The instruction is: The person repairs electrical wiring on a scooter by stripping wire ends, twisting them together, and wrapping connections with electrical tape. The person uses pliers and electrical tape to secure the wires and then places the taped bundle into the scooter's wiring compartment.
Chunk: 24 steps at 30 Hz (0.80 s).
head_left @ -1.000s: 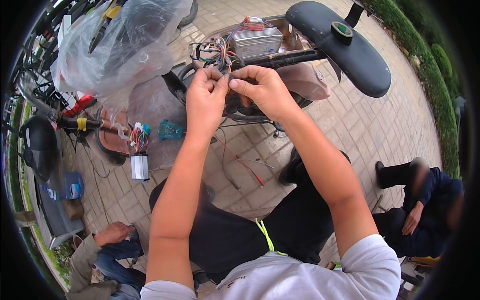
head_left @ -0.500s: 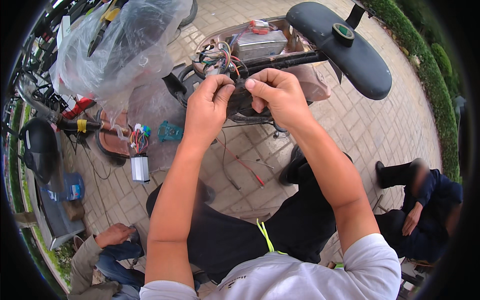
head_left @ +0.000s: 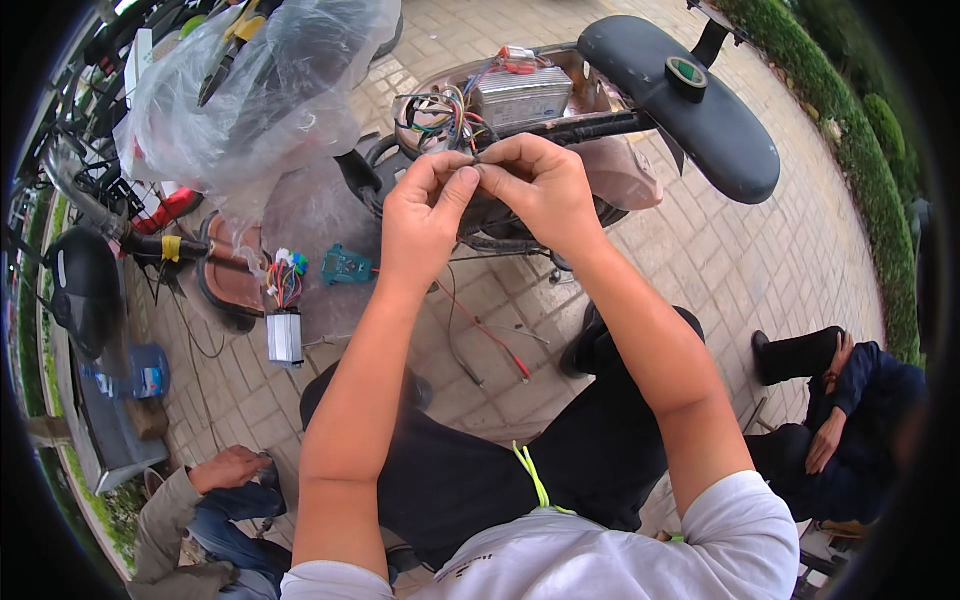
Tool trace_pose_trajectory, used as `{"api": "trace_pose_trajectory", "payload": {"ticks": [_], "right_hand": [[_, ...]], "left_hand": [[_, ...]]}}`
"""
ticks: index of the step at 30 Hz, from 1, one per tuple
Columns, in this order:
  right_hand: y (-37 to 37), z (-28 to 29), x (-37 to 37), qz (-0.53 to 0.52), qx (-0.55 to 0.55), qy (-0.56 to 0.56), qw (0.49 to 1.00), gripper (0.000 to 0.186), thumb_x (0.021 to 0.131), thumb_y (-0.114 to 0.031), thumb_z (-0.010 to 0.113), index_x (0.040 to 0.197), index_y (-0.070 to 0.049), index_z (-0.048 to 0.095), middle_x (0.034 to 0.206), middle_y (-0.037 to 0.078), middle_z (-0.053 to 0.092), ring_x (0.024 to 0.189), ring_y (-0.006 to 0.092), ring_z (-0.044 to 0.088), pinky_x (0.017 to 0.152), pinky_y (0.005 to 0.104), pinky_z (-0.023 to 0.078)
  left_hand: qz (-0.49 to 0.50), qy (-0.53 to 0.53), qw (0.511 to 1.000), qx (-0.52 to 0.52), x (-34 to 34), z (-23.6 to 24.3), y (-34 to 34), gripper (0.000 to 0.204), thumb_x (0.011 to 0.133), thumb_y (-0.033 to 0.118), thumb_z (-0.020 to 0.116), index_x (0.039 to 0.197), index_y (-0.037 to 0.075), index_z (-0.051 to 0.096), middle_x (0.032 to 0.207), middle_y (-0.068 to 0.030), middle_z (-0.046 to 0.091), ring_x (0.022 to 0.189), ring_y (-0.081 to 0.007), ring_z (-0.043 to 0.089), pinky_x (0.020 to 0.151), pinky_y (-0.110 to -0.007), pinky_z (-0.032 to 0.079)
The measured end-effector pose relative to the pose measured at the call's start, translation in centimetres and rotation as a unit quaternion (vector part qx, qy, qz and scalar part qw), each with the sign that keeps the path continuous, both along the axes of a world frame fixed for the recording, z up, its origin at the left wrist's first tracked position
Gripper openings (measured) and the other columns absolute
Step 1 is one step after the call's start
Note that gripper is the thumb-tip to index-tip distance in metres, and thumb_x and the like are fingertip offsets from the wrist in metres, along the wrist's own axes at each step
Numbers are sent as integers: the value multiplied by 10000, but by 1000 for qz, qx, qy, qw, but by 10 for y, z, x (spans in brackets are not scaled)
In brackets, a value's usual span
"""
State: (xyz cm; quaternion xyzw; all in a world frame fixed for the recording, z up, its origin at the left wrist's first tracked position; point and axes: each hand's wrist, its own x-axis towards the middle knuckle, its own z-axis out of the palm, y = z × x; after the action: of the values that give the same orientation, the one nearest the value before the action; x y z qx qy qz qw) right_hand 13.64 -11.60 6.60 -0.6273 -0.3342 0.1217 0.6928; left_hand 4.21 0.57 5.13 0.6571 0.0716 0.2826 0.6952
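Observation:
My left hand [head_left: 428, 205] and my right hand [head_left: 540, 190] meet fingertip to fingertip over the opened body of an electric scooter. Both are closed in a pinch around a thin wire [head_left: 474, 146] that comes down from a bundle of coloured wires [head_left: 450, 112]; the fingers cover its end. Just beyond sits a ribbed silver metal box [head_left: 525, 97], a motor controller by its look, with a red connector [head_left: 518, 60] above it. The black seat [head_left: 690, 110] is at the far right, a roll of tape [head_left: 686, 78] on it.
A second controller [head_left: 284, 338] with plugs and a teal multimeter [head_left: 347, 264] lie left on the footboard. Red and black test leads [head_left: 520, 365] trail on the paving. Pliers [head_left: 228, 65] rest on a plastic-covered bulk. People sit at the lower left [head_left: 190, 530] and right [head_left: 850, 420].
My hands have come together; the right fingertips moved left to meet the left ones at the wire. The view has shifted slightly. The person at right now has a hand on the knee.

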Motion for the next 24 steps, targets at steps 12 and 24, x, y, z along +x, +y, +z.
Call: {"api": "trace_pose_trajectory", "payload": {"ticks": [12, 24], "right_hand": [[11, 9, 11, -15, -23, 63, 998, 193, 861, -116, 731, 862, 54, 640, 760, 65, 667, 636, 88, 578, 566, 260, 480], [14, 6, 18, -134, -48, 12, 990, 315, 877, -235, 758, 771, 34, 633, 634, 42, 621, 593, 69, 519, 529, 269, 439]], "left_hand": [[-15, 41, 998, -44, 0, -4, -6, 239, 960, 98, 628, 1174, -9, 623, 940, -20, 669, 721, -36, 528, 634, -191, 409], [-67, 93, 983, -142, -4, 4, 9, 230, 956, 76, 599, 1169, -3, 636, 928, -40, 669, 665, -60, 470, 618, -205, 382]]}}
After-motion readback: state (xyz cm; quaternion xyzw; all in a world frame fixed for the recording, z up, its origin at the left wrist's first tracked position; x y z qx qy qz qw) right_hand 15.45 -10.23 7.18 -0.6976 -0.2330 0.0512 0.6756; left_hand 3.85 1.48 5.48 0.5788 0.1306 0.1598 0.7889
